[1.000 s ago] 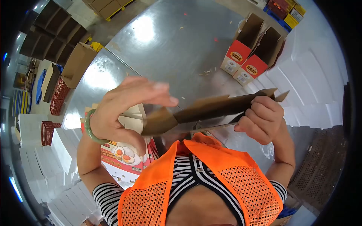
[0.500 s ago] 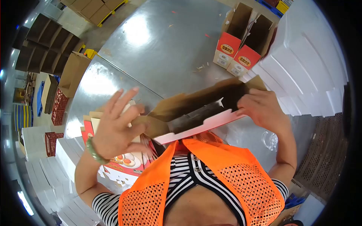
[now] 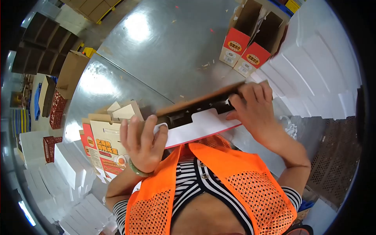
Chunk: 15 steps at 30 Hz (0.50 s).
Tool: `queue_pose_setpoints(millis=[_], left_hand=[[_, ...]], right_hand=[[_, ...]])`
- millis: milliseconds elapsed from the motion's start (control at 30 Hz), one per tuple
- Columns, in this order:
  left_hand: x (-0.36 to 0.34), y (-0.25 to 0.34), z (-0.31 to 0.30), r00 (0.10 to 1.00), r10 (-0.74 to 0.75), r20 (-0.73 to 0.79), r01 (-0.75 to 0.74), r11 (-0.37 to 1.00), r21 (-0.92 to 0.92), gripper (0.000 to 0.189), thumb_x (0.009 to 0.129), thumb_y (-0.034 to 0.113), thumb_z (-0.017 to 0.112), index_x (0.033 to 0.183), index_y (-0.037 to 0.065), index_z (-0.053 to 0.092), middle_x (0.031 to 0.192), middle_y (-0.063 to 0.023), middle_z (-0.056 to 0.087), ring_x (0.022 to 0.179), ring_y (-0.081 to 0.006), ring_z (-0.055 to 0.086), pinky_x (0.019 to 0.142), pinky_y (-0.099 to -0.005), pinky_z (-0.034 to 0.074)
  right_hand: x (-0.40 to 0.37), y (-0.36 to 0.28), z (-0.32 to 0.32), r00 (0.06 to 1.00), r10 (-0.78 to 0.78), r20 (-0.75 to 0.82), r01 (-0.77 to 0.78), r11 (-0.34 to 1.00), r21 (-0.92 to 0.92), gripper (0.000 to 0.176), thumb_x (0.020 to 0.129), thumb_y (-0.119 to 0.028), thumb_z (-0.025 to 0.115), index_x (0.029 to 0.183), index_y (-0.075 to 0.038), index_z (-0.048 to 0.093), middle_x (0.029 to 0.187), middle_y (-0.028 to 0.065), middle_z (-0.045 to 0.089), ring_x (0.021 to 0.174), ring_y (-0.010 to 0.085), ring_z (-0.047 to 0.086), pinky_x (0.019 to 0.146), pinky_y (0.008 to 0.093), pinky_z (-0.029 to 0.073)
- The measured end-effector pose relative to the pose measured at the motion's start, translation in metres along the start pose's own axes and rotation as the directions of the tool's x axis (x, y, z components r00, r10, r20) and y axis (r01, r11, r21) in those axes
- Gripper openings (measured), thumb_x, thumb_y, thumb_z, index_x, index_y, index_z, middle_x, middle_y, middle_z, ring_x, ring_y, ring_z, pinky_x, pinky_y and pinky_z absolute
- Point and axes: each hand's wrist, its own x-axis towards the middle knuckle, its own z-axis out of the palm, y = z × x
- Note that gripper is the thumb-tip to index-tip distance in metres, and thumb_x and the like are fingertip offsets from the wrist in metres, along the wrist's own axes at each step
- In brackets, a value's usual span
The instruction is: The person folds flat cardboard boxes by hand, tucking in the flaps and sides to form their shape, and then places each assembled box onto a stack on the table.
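Note:
A long cardboard box (image 3: 192, 129) with a white inner flap and a red edge lies across the front of my vest, its dark inside partly showing. At its left end is my left hand (image 3: 143, 141), fingers bent over the corner and white flap. My right hand (image 3: 252, 107) grips the right end, thumb against the flap and fingers curled over the side. Beside my left hand rest flat printed cartons (image 3: 105, 145), red and beige with egg pictures. Two open red and beige boxes (image 3: 250, 58) stand upright farther back on the right.
The metal table (image 3: 156, 47) bears small scraps. Stacked white trays (image 3: 313, 58) rise at the right, and more white stacks (image 3: 70, 164) stand at the lower left. A brown perforated surface (image 3: 333, 156) is at the lower right. Open brown boxes (image 3: 47, 43) and red crates (image 3: 58, 109) are at the left.
My left hand has moved right and onto the box's left end. My right hand has shifted slightly left. The box opening looks narrower, and its white flap shows more.

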Motion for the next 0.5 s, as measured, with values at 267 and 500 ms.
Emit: queue_pose_setpoints(millis=[267,500], left_hand=[[-0.036,0.030,0.016,0.806,-0.552,0.214,0.566,0.614,-0.550,0.049,0.070,0.019,0.092,0.110,0.002,0.069,0.101,-0.0122,0.068,0.102,-0.0291,0.062,0.089,-0.0367,0.049],[-0.007,0.014,0.023,0.918,-0.372,0.139,0.383,0.740,-0.553,0.028,0.079,0.000,0.074,0.106,0.006,0.069,0.093,-0.0082,0.068,0.100,-0.0309,0.060,0.091,-0.0369,0.046]], right_hand=[[-0.012,-0.016,0.081,0.372,0.502,-0.781,-0.196,0.865,0.463,0.062,0.083,-0.032,0.084,0.129,-0.005,0.051,0.115,0.0087,0.047,0.117,0.0262,0.045,0.099,0.0475,0.042],[-0.032,0.014,0.035,0.645,0.700,-0.307,-0.233,0.563,0.793,0.012,0.097,-0.008,0.062,0.103,0.002,0.063,0.111,0.0115,0.057,0.095,0.0160,0.057,0.078,0.0298,0.047]])
